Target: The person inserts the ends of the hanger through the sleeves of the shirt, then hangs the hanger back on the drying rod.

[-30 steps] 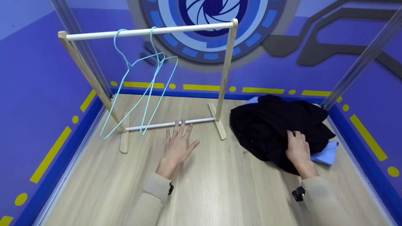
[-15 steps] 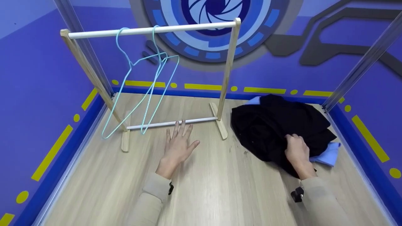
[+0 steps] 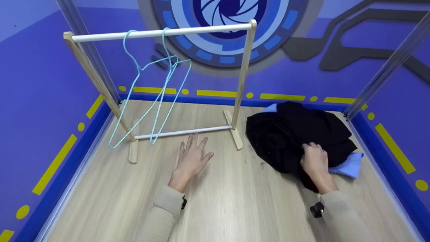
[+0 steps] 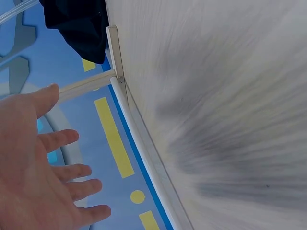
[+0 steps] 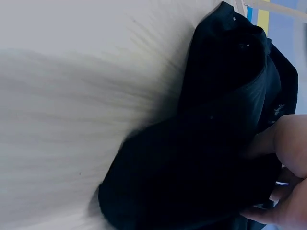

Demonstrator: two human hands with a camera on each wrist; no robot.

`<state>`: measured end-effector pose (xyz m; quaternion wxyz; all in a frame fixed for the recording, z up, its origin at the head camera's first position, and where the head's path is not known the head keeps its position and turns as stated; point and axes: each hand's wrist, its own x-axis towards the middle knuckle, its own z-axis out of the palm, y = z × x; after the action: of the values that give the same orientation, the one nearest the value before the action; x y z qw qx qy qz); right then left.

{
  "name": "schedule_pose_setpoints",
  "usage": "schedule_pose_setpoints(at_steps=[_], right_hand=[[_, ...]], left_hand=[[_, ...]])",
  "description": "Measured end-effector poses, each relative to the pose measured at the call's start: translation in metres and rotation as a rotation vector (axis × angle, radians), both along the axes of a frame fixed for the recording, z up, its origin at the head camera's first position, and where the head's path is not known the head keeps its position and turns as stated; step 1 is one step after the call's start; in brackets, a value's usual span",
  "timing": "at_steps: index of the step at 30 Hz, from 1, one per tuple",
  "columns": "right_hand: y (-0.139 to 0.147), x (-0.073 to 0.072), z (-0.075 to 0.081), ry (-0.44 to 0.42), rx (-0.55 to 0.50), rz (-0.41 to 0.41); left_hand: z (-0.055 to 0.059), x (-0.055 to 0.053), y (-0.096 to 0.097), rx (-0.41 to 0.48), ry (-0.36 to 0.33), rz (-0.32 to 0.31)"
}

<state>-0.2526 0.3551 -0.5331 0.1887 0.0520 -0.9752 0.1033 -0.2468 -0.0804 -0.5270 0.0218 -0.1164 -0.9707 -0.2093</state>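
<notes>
A crumpled black shirt [image 3: 299, 129] lies in a heap on the right of the wooden floor. My right hand [image 3: 315, 162] grips its near side, with fingers curled into the cloth. In the right wrist view the thumb and fingers of my right hand [image 5: 288, 153] pinch a fold, and small buttons dot the shirt [image 5: 206, 139]. Light blue cloth [image 3: 349, 165] sticks out from under the heap. My left hand [image 3: 191, 158], fingers spread, holds nothing and hovers just in front of the rack's lower bar [image 3: 183, 132]; the left wrist view shows the bare palm of this hand [image 4: 33, 163].
A small wooden clothes rack [image 3: 242, 75] stands at the back left. Two turquoise wire hangers [image 3: 134, 80] hang from its white top rail [image 3: 208, 30], their lower parts overlapping. Blue printed walls [image 3: 37, 101] enclose the floor [image 3: 231, 201] at the left, back and right.
My right hand's fingers have curled into the black shirt and shifted slightly left and nearer, drawing the cloth along. My left hand has drawn back a little from the lower bar.
</notes>
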Motion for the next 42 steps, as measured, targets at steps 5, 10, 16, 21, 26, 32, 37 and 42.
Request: schedule_pose_setpoints(at_steps=[5,10,16,21,26,32,37,42], right_hand=[[-0.006,0.000,0.000,0.018,-0.058,0.044],[-0.010,-0.001,-0.003,0.057,-0.123,0.064],[-0.009,-0.001,-0.007,0.088,-0.158,0.072],[-0.007,0.000,-0.007,-0.051,-0.176,0.077],[-0.006,-0.002,-0.005,-0.227,-0.130,0.084],[-0.006,-0.001,-0.003,-0.364,-0.084,0.088],[-0.008,-0.004,-0.006,-0.374,-0.050,0.079],[-0.009,-0.005,-0.012,-0.359,-0.026,0.107]], left_hand=[[0.001,0.001,0.002,0.002,-0.005,-0.001],[0.001,0.002,0.003,-0.005,-0.010,-0.006],[-0.001,0.002,0.003,-0.004,-0.004,-0.025],[-0.003,0.002,0.004,-0.010,-0.012,-0.030],[-0.003,0.003,0.005,-0.015,-0.029,-0.025],[-0.004,0.003,0.004,-0.016,-0.039,-0.031],[-0.004,0.004,0.004,-0.007,-0.044,-0.038],[-0.006,0.004,0.005,-0.014,-0.066,-0.043]])
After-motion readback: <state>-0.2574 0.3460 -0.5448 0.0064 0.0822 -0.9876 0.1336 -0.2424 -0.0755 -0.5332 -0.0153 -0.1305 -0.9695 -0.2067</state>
